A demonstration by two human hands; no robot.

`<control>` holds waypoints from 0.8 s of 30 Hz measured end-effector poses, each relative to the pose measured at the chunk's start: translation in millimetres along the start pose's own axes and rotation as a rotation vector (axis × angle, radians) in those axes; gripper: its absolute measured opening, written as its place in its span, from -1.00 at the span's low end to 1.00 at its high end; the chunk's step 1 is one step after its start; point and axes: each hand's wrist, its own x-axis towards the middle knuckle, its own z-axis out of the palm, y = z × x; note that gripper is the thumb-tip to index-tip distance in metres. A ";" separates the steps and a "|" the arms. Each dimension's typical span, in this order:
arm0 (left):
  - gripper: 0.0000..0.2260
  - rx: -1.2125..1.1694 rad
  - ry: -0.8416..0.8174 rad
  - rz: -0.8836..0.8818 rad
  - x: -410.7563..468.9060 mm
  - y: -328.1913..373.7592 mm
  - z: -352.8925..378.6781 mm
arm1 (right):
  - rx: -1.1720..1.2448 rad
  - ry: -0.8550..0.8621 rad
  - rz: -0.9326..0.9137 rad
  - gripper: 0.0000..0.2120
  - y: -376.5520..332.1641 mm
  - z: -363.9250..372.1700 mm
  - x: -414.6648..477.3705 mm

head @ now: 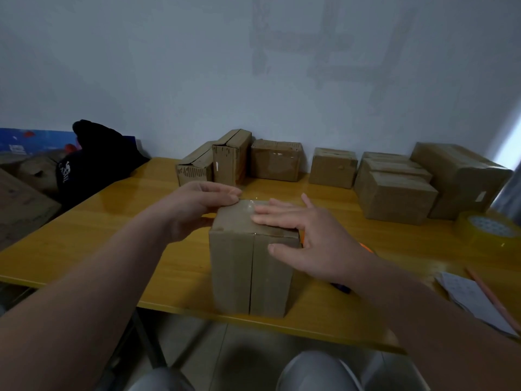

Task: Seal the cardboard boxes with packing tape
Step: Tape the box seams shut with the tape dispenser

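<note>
A tall cardboard box [248,266] stands at the near edge of the yellow table [118,232], with a vertical flap seam on its front face. Clear tape [253,207] runs across its top. My right hand [304,238] lies flat with straight fingers on the box's top right, the thumb down on the front face. My left hand [197,210] holds the box's top left corner, its curled fingers on the far edge and its thumb at the left side. A roll of yellowish packing tape [487,230] lies on the table at the far right.
Several cardboard boxes [394,196] line the back of the table by the wall. A black bag [93,165] sits at the left corner. Paper and a pencil [479,294] lie near the right edge. An orange item [366,246] peeks out behind my right hand.
</note>
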 end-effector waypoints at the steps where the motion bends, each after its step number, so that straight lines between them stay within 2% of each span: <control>1: -0.67 0.013 -0.014 -0.024 0.6 1.6 -0.3 | 0.003 -0.007 -0.002 -0.54 -0.3 -0.3 0.4; 6: -0.92 0.043 0.015 -0.029 5.4 5.0 -0.9 | 0.033 -0.009 0.001 -0.54 -0.1 0.2 2.5; 13: -0.85 0.102 0.084 0.114 7.3 -1.2 4.6 | 0.045 0.011 0.007 -0.54 3.5 2.1 2.9; 17: -0.75 0.147 0.248 0.198 6.6 -2.9 18.3 | 0.007 0.031 -0.007 -0.54 4.1 5.4 2.4; 19: -0.76 0.250 0.384 0.264 5.5 2.3 21.9 | -0.023 0.043 -0.016 -0.54 4.0 7.6 2.8; 21: -0.90 0.407 0.495 0.372 -0.3 9.7 22.4 | -0.074 0.056 -0.021 -0.54 3.6 10.6 2.3; 22: -0.97 0.511 0.518 0.428 -6.2 12.6 23.1 | -0.107 0.075 -0.028 -0.54 3.4 12.4 1.3; 24: -0.97 0.751 0.485 0.526 -20.4 12.7 26.2 | -0.168 0.172 -0.053 -0.50 4.4 15.8 -1.1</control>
